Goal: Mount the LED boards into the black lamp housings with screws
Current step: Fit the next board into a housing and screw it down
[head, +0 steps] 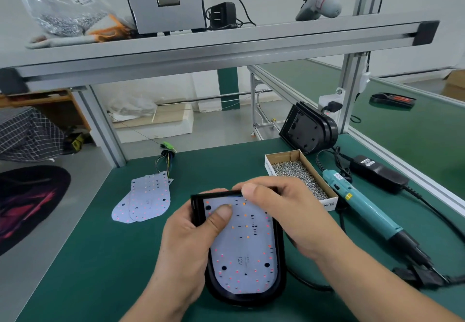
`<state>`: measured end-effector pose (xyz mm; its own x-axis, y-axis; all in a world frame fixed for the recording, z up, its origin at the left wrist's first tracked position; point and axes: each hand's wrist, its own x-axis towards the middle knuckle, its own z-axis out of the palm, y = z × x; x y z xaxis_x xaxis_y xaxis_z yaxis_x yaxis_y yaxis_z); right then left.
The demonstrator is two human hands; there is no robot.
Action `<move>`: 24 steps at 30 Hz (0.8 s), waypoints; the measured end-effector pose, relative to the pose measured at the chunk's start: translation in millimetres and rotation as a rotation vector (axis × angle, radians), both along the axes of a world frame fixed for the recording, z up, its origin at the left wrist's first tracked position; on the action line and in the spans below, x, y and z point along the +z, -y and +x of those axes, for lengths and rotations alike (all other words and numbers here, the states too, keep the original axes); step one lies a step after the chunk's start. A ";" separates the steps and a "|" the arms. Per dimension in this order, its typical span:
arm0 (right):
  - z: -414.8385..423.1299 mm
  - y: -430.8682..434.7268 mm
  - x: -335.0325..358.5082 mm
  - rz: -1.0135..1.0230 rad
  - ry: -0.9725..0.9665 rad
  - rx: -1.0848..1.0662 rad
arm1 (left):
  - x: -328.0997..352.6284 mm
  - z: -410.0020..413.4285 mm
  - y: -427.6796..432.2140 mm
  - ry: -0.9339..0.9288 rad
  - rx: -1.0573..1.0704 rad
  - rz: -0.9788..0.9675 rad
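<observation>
The LED board [241, 253], marked "12V", sits in the black lamp housing [241, 299] at the near middle of the green worktop [100, 258], its long axis running away from the person. The left hand [186, 241] grips the housing's left edge, thumb pressing the board. The right hand [284, 211] curls its fingers [254, 191] over the far rim. The screw box [268, 164], lettered "NCER", and the teal screwdriver [364, 206] lie just to the right, nearer the right hand.
</observation>
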<state>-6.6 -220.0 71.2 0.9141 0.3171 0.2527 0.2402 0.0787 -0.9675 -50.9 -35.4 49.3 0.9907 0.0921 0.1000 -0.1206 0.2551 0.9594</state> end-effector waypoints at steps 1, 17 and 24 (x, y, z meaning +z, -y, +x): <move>3.7 0.1 -3.6 0.016 -0.046 -0.010 | -1.4 0.8 2.3 -0.037 -0.002 -0.013; 30.1 10.2 -27.5 -1.067 0.228 -0.206 | -32.0 28.2 0.5 -0.201 0.118 0.938; 30.2 76.2 11.7 -0.781 0.192 -0.526 | -26.2 27.8 1.2 -0.213 0.083 0.955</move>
<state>23.6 -296.2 82.8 0.9525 0.0208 0.3039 0.2208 -0.7344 -0.6417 -23.2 -36.6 23.1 0.9907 0.1354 -0.0109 0.0960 -0.6411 0.7614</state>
